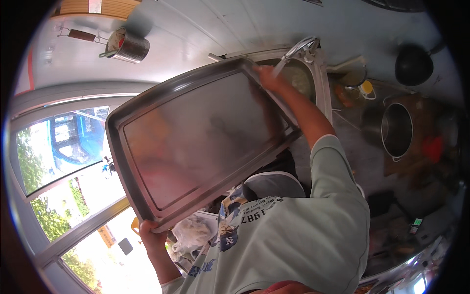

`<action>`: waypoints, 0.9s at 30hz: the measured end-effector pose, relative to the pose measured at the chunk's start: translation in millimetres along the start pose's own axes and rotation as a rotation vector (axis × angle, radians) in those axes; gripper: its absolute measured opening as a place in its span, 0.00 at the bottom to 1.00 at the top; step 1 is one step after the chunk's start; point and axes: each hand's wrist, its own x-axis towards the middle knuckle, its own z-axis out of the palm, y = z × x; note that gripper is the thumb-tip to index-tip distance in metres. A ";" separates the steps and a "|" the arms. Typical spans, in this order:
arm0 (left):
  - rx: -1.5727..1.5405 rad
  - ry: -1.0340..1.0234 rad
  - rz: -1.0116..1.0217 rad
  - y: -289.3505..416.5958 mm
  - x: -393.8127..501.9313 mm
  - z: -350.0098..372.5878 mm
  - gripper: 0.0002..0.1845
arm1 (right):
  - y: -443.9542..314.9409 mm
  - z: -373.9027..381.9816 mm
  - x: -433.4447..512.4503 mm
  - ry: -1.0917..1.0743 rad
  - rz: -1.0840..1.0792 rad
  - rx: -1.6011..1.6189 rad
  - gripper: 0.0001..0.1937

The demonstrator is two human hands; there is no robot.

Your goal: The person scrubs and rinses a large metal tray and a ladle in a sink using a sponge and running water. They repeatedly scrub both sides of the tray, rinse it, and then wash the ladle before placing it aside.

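Observation:
A large rectangular metal tray point(198, 139) with a raised rim is held up at a slant before me. My left hand point(152, 232) grips its lower left corner. At the upper right corner, my right hand point(268, 78) holds the rim beside a sink basin point(299, 79). A chrome faucet point(303, 43) arches over the basin, its spout end close to my right hand; what looks like a stream of water comes from it. The tray's broad face is shiny and shows blurred reflections. The undersides of both hands' grips are partly hidden.
A metal pot point(397, 130) stands on the counter at the right, near a container with a yellow cap point(366, 87). A black ladle or pan point(414, 65) and a perforated metal basket point(131, 46) hang on the wall. Windows point(62, 147) are at the left, and a plastic bag point(191, 233) lies below the tray.

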 end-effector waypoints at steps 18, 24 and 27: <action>-0.194 -0.013 0.180 -9.6 23.3 16.2 0.20 | -28.6 -90.3 -197.5 -0.021 0.566 1.224 0.27; -0.162 0.016 0.276 -21.8 22.7 37.1 0.24 | 3.1 -22.6 -185.4 0.002 0.793 1.170 0.20; -0.147 -0.122 0.324 -35.3 37.1 29.7 0.23 | 12.7 -1.1 -167.7 0.162 0.757 1.028 0.24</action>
